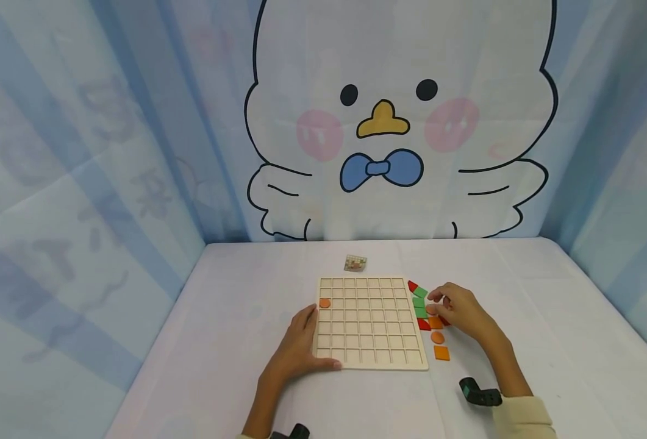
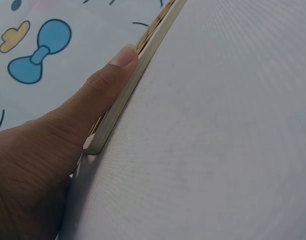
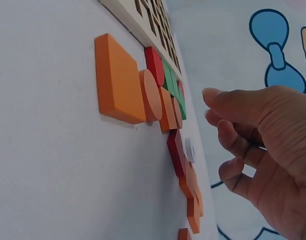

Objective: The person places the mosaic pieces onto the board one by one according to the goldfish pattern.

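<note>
Board [image 1: 367, 325] between the bench's [image 1: 224, 323] side edges, my left hand [image 1: 297, 347] gripping its near-left corner, my right hand [image 1: 462, 312] empty, loosely bent over coloured pieces [image 1: 441, 353] on the board's right-edge side.

I see a plain white table [image 1: 230, 317] across the lower half of the head view, with a pale wooden grid board [image 1: 371, 325] lying flat right of lower centre. Just above the board I make out a small multicoloured flat piece [image 1: 355, 263]; near its right edge lie red [image 1: 424, 325], green [image 1: 420, 313] and orange tiles, the lowest an orange square [image 1: 441, 353] below an orange disc [image 1: 437, 338].
</note>
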`<action>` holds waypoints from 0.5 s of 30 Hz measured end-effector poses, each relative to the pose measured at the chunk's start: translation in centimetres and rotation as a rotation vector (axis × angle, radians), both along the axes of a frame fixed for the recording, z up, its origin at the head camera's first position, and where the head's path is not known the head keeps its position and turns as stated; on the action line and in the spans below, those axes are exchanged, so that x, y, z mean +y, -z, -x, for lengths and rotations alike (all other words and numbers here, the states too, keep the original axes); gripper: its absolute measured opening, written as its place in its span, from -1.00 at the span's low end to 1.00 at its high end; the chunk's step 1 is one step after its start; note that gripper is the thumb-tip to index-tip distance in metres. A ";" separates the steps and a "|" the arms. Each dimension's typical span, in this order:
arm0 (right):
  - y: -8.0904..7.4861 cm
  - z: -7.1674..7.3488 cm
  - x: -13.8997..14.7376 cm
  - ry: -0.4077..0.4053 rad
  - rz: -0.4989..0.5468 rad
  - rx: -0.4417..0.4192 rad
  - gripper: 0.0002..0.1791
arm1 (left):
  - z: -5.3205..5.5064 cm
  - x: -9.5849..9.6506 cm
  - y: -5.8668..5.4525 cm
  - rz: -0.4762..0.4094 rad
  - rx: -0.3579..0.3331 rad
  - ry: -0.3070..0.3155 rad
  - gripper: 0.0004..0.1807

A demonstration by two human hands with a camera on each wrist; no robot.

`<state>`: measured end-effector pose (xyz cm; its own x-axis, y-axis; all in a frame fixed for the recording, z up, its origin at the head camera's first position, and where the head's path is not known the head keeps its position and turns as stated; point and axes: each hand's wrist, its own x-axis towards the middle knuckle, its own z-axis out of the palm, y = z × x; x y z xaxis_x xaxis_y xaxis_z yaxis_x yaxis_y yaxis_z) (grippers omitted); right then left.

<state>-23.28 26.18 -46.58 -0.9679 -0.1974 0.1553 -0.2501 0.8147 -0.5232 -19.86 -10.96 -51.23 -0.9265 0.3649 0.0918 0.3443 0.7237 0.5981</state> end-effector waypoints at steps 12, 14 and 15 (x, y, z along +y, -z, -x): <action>1.7 0.7 0.9 0.015 -0.032 -0.069 -0.76 | 0.1 0.1 0.0 0.007 -0.005 0.003 0.45; 1.8 0.6 1.0 0.015 -0.029 -0.070 -0.76 | 0.1 0.1 0.1 0.015 -0.004 0.003 0.45; 1.8 0.6 1.0 0.012 -0.030 -0.069 -0.76 | 0.1 0.1 0.1 0.016 -0.002 0.003 0.45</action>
